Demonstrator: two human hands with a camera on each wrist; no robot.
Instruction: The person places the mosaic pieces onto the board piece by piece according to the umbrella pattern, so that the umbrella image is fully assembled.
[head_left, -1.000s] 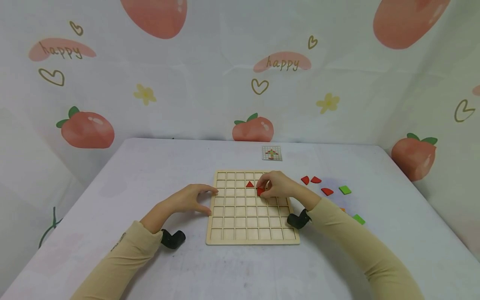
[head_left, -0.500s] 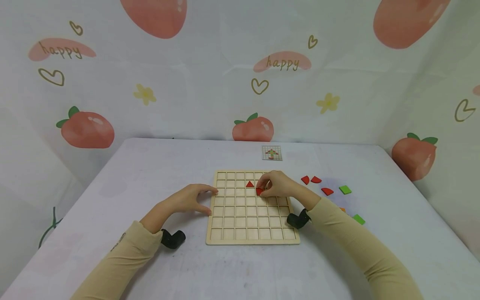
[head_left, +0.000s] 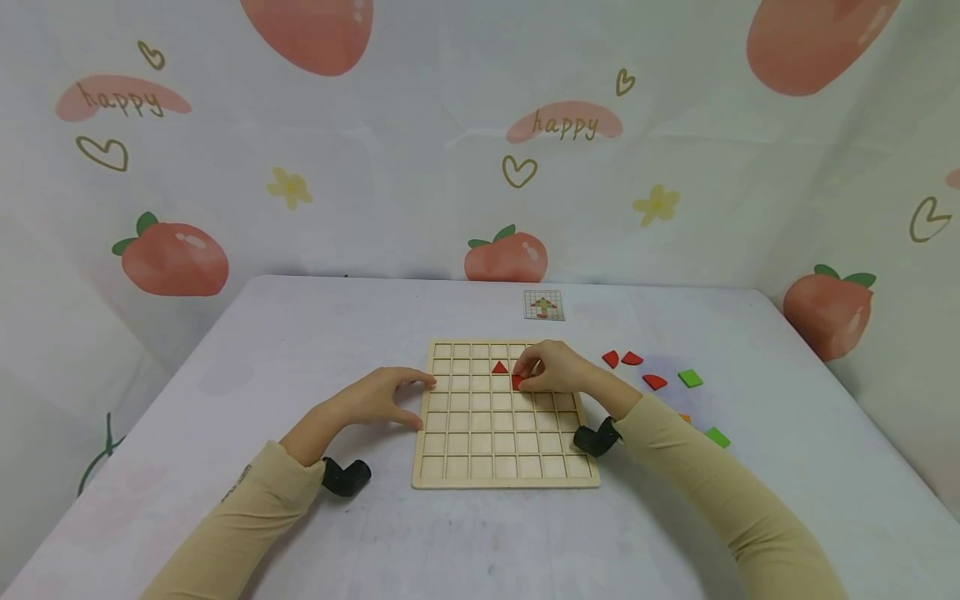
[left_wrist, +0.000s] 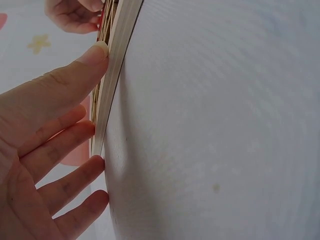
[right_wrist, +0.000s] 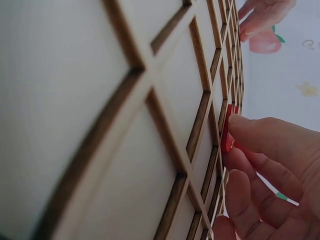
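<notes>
A pale wooden grid board (head_left: 480,446) lies on the table, divided into square cells. My right hand (head_left: 557,367) reaches over its upper right part and pinches a red piece (head_left: 517,382) between thumb and fingers, right at a cell. Part of that piece is hidden by the fingers; its edge shows red in the right wrist view (right_wrist: 227,131). One cell up and to the left sits a red triangle (head_left: 500,367). At the board's left edge, my left hand (head_left: 378,397) rests with thumb and fingers spread, fingertips touching the wooden side (left_wrist: 116,55).
Right of the board lie several red quarter-circle pieces (head_left: 655,382), green squares (head_left: 690,379) and a partly hidden orange piece (head_left: 685,418). A small pattern card (head_left: 543,306) lies behind the board. A printed curtain (head_left: 405,167) hangs at the table's far edge.
The red piece under my right fingers has shifted and turned slightly within the same spot on the board. My left hand stays where it was.
</notes>
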